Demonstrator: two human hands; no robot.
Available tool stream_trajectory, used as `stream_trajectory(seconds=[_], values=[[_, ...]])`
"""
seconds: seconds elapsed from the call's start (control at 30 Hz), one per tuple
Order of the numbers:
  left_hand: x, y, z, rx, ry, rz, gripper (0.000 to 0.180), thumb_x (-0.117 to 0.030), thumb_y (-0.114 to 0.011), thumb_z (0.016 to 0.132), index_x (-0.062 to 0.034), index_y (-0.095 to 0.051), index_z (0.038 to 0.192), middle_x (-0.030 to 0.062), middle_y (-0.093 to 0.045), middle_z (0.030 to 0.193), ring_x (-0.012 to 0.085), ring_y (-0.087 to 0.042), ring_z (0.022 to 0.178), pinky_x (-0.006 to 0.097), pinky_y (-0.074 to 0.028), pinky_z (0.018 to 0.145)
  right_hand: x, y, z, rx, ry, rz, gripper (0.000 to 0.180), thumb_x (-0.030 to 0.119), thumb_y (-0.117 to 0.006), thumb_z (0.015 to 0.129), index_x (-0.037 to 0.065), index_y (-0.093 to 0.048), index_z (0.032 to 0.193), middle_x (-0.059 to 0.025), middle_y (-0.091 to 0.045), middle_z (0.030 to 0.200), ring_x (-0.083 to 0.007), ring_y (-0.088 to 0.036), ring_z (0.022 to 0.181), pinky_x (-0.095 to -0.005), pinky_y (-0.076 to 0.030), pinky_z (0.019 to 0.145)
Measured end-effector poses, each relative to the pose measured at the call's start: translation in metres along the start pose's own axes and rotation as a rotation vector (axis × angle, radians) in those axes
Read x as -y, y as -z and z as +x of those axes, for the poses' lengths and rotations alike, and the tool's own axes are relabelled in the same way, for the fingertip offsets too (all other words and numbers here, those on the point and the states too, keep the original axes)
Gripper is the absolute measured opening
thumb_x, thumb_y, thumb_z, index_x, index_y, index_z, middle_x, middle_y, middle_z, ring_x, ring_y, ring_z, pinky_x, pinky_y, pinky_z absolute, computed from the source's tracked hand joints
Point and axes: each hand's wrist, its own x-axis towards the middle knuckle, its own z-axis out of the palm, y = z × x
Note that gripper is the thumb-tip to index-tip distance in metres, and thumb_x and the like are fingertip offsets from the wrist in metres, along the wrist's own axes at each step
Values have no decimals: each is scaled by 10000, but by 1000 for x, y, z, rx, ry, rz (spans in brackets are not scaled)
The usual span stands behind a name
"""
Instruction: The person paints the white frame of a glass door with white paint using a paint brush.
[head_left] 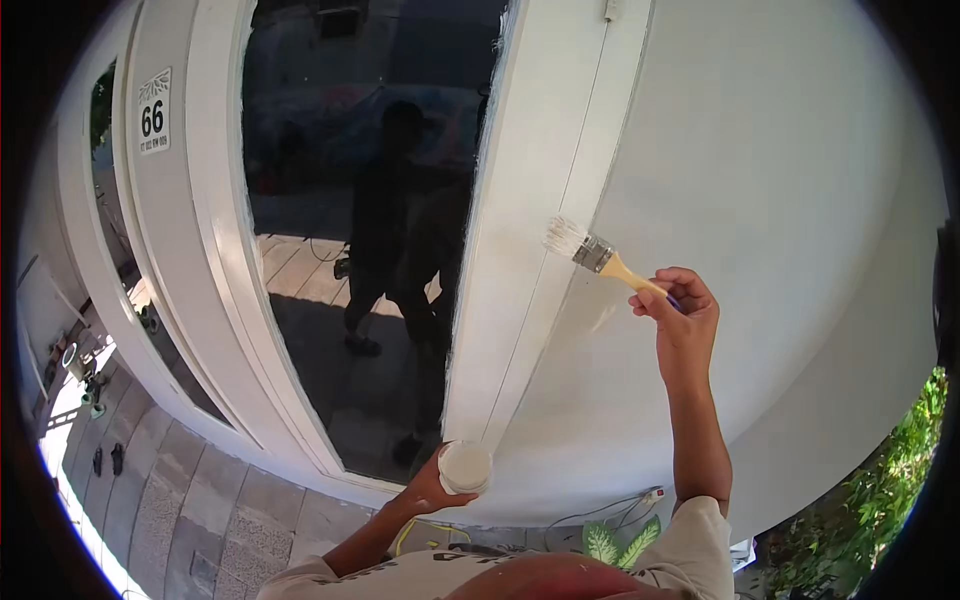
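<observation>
The white wall (760,180) fills the view in front of you, with the dark glass pane (370,200) to its left. Your right hand (683,318) is closed around the paintbrush (600,257), bristles touching the wall's white frame strip. Below that strip, your left hand (430,490) grips the small white cup (466,467).

The right arm reaches up and forward, nearly straight, its right hand (683,312) raised with fingers curled shut in a pinching grip. The left arm bends low, the left hand (432,490) cupped closed, palm upward.
</observation>
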Motion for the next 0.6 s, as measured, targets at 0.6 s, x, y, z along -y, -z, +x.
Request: stream_trajectory(seconds=[0.6], values=[[-40,-5,-42,-149,-43,-14,967,-227,-939,674,-5,-382,1431,126,-556,1335,224,-522,1272,384,-380,1110,251,-75,171,35,867,-105,227,77,-700,943,-62,-635,1111,-158,-704,1011,-232,-721,940,-303,-596,874]])
